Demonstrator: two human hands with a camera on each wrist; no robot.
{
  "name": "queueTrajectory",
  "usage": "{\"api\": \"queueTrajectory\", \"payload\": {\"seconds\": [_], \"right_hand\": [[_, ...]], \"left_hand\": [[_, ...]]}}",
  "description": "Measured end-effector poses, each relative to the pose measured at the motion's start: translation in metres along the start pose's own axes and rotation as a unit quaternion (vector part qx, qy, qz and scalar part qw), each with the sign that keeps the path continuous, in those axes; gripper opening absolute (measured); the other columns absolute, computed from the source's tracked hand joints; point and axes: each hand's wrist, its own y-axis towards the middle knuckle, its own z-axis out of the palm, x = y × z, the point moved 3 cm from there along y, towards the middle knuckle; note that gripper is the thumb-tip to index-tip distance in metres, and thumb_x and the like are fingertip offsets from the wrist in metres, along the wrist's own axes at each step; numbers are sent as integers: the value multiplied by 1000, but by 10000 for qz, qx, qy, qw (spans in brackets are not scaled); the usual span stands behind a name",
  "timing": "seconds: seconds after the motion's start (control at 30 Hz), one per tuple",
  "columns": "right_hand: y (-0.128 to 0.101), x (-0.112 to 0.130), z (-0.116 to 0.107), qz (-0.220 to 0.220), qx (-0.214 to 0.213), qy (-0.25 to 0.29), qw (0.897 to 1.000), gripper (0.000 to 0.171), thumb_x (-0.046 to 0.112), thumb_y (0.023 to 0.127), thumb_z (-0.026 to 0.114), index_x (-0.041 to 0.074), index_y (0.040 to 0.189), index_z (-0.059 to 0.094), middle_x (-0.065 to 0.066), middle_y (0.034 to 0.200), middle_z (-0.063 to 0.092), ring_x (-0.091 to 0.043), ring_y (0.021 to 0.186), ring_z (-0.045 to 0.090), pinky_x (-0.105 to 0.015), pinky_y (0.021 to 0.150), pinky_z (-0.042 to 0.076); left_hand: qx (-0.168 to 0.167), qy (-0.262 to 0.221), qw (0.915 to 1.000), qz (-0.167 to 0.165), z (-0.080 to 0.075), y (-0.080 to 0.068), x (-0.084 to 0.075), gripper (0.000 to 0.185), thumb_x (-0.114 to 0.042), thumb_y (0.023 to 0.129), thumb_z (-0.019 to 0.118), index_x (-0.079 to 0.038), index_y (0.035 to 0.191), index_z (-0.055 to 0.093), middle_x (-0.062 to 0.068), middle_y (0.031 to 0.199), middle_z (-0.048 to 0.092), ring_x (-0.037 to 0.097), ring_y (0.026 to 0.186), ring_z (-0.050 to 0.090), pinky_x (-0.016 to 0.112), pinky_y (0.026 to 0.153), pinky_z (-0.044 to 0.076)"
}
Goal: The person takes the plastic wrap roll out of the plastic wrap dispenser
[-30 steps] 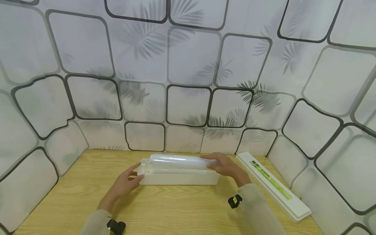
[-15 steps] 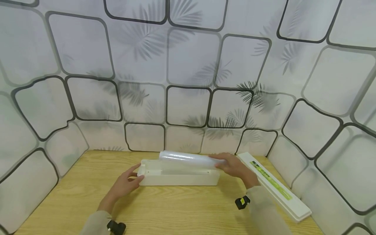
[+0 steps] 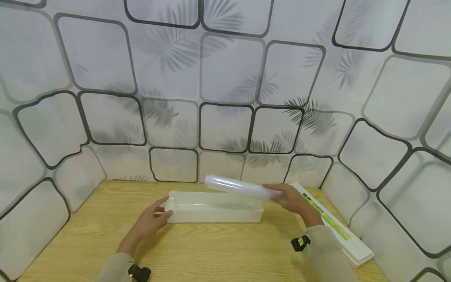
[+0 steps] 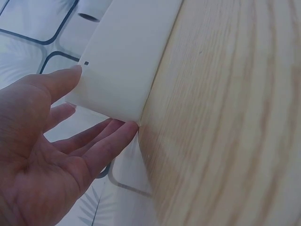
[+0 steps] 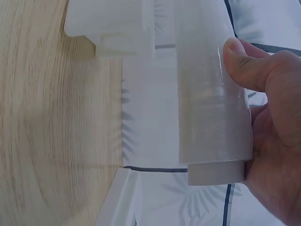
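The right hand (image 3: 294, 200) grips one end of the roll of cling film (image 3: 243, 188), thumb and fingers (image 5: 244, 66) curled round it near the bare core end, and holds it tilted in the air above the right half of the open white dispenser tray (image 3: 215, 213), its free end pointing toward ten o'clock and clear of the tray walls; the left hand (image 3: 151, 219) is spread, its straight fingers (image 4: 108, 141) and thumb resting against the tray's left end as if steadying it on the counter (image 3: 211, 250); by my reading the step in hand is carrying the roll over the tray, whether into or out of the trough cannot be told from this moment alone; a next move would call for levelling the roll so that it lies parallel to the trough, or keeping it lifted clear of the tray's right wall; the long white lid with a green label (image 3: 334, 225) lies on the counter at about three o'clock from the tray, just behind the right wrist and close to the patterned wall (image 3: 225, 98), so a wide sweep to that side could knock it; a small black-and-yellow wrist device (image 3: 299, 243) sits on the right sleeve.
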Motion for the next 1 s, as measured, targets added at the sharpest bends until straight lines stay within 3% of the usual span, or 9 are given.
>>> {"api": "queueTrajectory", "payload": {"seconds": [0.23,0.5,0.7,1.0], "right_hand": [[-6,-4,-10,-156,-176,-151,9996,41,7,94,72,2,135,67,-21,129,71,-42,109,71,-58,91,58],[-14,-11,-20,105,-146,-290,9994,39,5,94,72,1,133,68,-23,124,73,-43,106,71,-59,90,57],[-22,-27,-23,589,-136,-365,9975,39,10,96,71,5,135,68,-23,124,73,-43,108,70,-61,93,55],[-32,-35,-31,554,-400,-501,9964,40,5,93,73,0,132,68,-24,120,74,-43,104,71,-59,88,56]], "left_hand": [[-11,14,10000,25,-1,1,0,73,-26,104,65,-1,161,28,34,135,57,37,112,71,37,84,65],[24,22,10000,-22,0,1,1,73,-26,104,64,-2,162,28,34,136,56,38,114,70,37,85,65],[20,2,10000,-84,1,-1,0,72,-26,103,65,-3,162,29,34,136,56,39,115,69,37,85,65],[-18,97,9999,-52,0,1,1,73,-27,104,64,-3,162,28,34,137,55,40,116,68,36,84,65]]}}
